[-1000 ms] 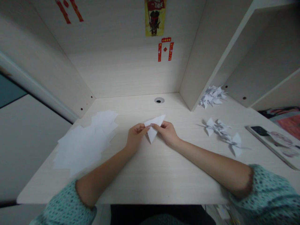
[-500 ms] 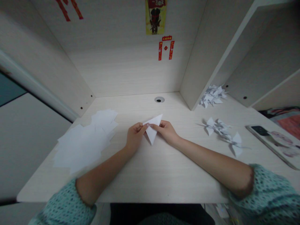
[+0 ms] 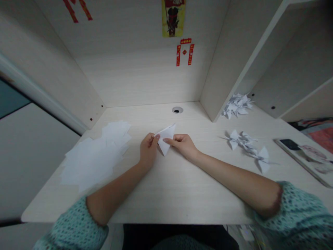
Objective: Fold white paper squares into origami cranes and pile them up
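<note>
A folded white paper [image 3: 165,138] with pointed corners is held just above the pale desk [image 3: 166,187] near its middle. My left hand [image 3: 147,150] pinches its left edge with thumb and fingers closed. My right hand [image 3: 183,144] pinches its right side, index finger laid across the fold. Both forearms reach in from the desk's front edge, with teal sleeves pushed up.
A loose spread of white paper sheets [image 3: 96,152] lies at the left. Folded paper figures [image 3: 247,147] sit at the right, and a heap of several more [image 3: 237,105] lies in the shelf nook. A phone [image 3: 304,156] lies at the far right. A cable hole [image 3: 177,110] is at the back.
The folded paper has shifted a little left and its long upper point has become shorter, as both hands worked a fold. The hands stay at the same spot.
</note>
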Demonstrator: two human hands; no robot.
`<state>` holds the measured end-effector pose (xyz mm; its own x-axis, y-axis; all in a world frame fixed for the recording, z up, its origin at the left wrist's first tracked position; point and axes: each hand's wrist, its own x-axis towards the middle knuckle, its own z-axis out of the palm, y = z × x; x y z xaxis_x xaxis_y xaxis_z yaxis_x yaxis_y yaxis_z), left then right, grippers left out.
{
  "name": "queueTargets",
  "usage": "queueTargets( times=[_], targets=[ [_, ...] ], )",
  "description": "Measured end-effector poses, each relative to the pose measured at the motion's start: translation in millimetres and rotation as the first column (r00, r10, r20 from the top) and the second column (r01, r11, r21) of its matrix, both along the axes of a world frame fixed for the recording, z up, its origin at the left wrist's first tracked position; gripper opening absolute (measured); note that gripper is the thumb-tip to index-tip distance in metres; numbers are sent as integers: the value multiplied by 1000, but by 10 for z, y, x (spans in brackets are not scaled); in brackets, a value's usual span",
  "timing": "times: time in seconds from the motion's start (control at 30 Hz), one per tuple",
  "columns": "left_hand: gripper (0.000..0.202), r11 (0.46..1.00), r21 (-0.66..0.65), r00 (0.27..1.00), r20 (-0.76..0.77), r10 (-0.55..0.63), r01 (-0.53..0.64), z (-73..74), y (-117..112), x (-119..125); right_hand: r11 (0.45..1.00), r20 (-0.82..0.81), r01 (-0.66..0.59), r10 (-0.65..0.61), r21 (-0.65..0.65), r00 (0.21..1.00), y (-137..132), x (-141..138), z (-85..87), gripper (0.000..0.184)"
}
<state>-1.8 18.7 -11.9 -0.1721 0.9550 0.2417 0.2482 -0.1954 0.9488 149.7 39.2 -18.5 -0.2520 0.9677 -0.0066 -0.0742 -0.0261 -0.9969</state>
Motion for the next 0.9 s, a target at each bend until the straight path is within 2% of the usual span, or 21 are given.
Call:
queueTargets(
  times=[0.3, 0.77, 0.9],
  targets=[
    [32, 999, -26, 999, 23, 28, -27, -20, 48, -17, 1000, -76, -27, 26, -1, 997, 33, 11, -6, 35],
    [31, 1000, -6, 999, -51, 13, -13, 9, 10, -10, 999, 80, -26, 24, 35, 996, 26, 44, -11, 40],
    [28, 1000, 5, 1000, 16, -15, 15, 46, -22, 19, 999, 66, -16, 13, 43, 998, 24, 39, -31, 42]
  ],
)
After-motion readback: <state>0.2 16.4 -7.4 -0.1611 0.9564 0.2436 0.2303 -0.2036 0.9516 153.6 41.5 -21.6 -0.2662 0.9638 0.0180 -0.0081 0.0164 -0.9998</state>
